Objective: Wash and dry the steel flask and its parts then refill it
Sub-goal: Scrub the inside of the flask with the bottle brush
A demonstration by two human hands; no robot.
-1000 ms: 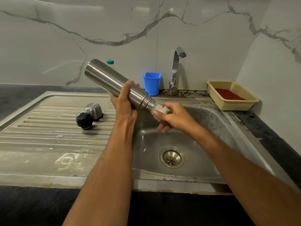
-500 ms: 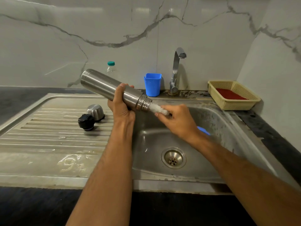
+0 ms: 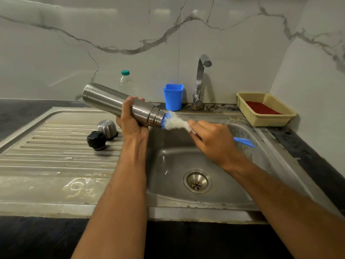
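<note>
Over one sink (image 3: 261,146), two hands hold one flask (image 3: 104,101), one brush (image 3: 175,123).

Two bare forearms, no sleeves; left hand (image 3: 133,120), right hand (image 3: 212,141) ungloved.

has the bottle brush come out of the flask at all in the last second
Yes. The bottle brush has slid out of the steel flask mouth, rightward over the sink; more bristles and its blue handle tip now show.

Home kitchen: steel sink (image 3: 242,200) with ribbed drainboard (image 3: 56,156), tap (image 3: 200,79) just behind the hands, marble-look wall tiles (image 3: 74,43), dark counter (image 3: 22,113).
</note>
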